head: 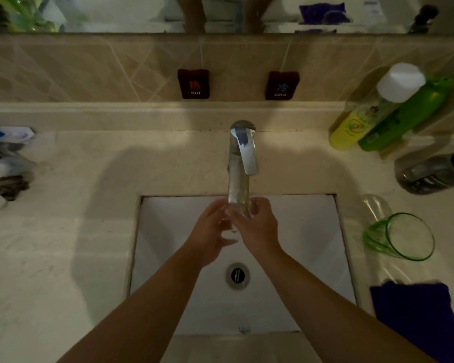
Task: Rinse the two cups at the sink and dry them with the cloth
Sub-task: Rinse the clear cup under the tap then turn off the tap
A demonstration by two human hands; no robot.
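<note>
Both forearms reach in from 6 o'clock over the white sink [307, 231]. Purple cloth [417, 315] lies at 4 o'clock on the counter [63, 231]. Left hand [210, 237] and right hand [257, 226] both grip a clear cup [240, 208] under the tap [243, 153]. Green cup [401, 237] lies tipped at 3 o'clock. Bottles [378, 108] at 2 o'clock.
</note>
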